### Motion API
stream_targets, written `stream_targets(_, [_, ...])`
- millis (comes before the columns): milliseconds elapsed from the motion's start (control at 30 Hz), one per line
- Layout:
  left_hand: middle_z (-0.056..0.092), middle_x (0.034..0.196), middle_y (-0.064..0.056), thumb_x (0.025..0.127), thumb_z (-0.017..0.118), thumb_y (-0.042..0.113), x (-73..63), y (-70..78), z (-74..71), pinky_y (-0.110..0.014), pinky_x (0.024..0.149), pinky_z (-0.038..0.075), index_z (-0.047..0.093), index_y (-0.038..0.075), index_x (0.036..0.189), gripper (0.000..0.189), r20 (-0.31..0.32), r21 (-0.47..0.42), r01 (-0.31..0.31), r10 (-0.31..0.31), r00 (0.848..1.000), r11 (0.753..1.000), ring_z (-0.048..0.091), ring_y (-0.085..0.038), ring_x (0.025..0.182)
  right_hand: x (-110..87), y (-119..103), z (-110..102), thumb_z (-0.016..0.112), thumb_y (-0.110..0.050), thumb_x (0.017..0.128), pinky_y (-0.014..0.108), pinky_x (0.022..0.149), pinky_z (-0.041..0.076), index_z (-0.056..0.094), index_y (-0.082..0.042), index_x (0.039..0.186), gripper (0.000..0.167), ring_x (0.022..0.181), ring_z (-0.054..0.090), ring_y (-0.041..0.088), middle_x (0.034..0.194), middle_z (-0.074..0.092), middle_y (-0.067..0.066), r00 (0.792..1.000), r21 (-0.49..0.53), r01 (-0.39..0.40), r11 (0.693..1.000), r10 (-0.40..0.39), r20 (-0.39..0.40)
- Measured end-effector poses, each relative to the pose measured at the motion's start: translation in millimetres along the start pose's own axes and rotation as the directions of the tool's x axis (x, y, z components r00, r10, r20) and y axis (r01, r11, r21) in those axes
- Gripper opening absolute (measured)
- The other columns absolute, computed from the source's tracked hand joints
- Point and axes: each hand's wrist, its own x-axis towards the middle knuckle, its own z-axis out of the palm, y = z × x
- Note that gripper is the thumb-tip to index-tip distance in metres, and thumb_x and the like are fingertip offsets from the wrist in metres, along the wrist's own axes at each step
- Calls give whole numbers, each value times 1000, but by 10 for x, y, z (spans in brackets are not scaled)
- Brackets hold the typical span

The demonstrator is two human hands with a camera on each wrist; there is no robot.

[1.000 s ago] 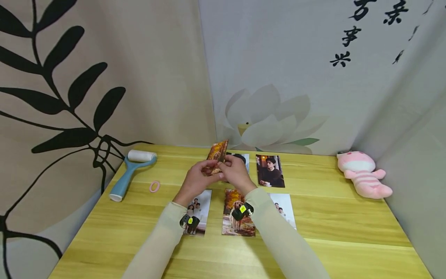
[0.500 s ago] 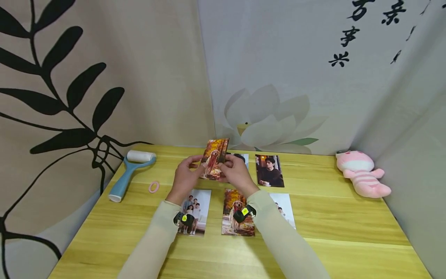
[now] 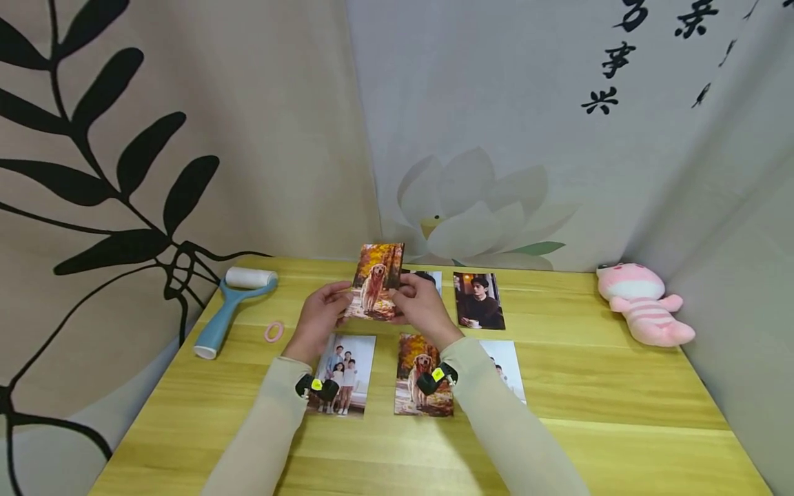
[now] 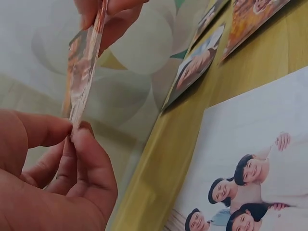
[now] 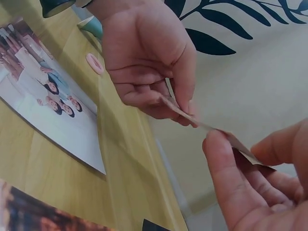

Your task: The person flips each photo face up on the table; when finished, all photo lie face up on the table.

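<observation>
In the head view, a photo of a golden dog among autumn leaves (image 3: 375, 279) is held up above the back of the table, facing me. My left hand (image 3: 320, 318) pinches its lower left corner between thumb and fingers. Its right side is pinched by my right hand (image 3: 428, 310). Seen edge-on in the left wrist view, the held photo (image 4: 82, 79) looks like a thin layered stack. Below the hands lie a family photo (image 3: 350, 368), another dog photo (image 3: 411, 362) and a second family photo (image 3: 507, 362), the last two partly covered by my right arm.
Behind the right hand a photo (image 3: 436, 277) is mostly hidden; beside it lies a photo of a person in dark clothes (image 3: 480, 300). A blue lint roller (image 3: 232, 306) and a pink ring (image 3: 273, 332) are at the left. A pink plush toy (image 3: 645, 303) sits at the right.
The dog photo has turned from a slant to face me squarely. My left hand has shifted left and down to its corner, while the right hand stays nearly in place.
</observation>
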Motion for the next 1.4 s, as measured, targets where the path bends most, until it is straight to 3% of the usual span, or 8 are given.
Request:
stream_targets(167, [65,117,-2,107,62,13,14,-10,-41,-23,70,58,61,7,144,38,4,-30,4,-4,1000,1000,60,-10,86,26,47,7,62,-16,108,60,88,61,45,-7,159,54,94,70,23,115,66,15,1000,43,5,999,-4,-3])
stream_targets(300, [63,118,-3,107,61,11,44,-28,-70,-21,69,57,61,6,144,37,-5,-49,12,-13,1000,999,60,-9,85,53,99,25,64,-18,107,52,81,65,48,-8,156,52,90,71,22,115,69,15,999,37,25,999,-24,-35])
stream_targets(433, [62,118,-4,108,60,9,62,-35,-100,-21,67,56,60,5,144,37,-18,-50,3,-4,1000,999,59,-9,84,109,169,45,67,-16,104,45,73,66,53,-9,152,50,81,72,21,112,72,16,996,-15,53,998,-54,-75])
stream_targets(567, [62,119,-3,107,60,9,88,-68,-147,-20,68,57,60,4,145,38,-35,-35,0,-1,999,999,58,-9,86,192,258,80,66,-10,101,50,70,66,60,-10,145,44,72,73,21,101,72,12,991,-99,64,993,-75,-110])
stream_targets(767, [62,121,-6,107,59,5,142,-112,-205,-20,69,58,59,2,145,39,-57,-13,14,-15,998,1000,60,-11,90,285,313,169,64,-6,98,50,69,65,65,-7,141,43,76,77,30,95,69,8,988,-158,50,986,-73,-137])
stream_targets(1033, [57,131,-19,98,58,-9,177,-131,-232,-23,75,61,57,2,149,52,-55,75,54,-50,997,996,61,-19,95,366,387,231,64,-9,98,40,64,64,62,-2,146,48,74,78,35,106,76,14,990,-292,21,956,-60,-124])
stream_targets(1233, [59,130,-23,98,58,-10,197,-162,-254,-25,80,62,56,-2,149,52,-69,150,70,-60,996,986,63,-20,96,370,410,259,70,-11,97,34,69,63,62,0,145,50,72,77,20,113,77,13,994,-385,-22,923,-23,-111])
stream_targets(1400, [61,133,-27,97,58,-9,196,-186,-263,-25,78,61,57,-5,147,50,-93,208,56,-37,995,976,65,-22,96,358,411,283,74,-14,95,39,79,62,63,2,143,52,88,76,20,118,77,13,997,-444,-30,896,-7,-82])
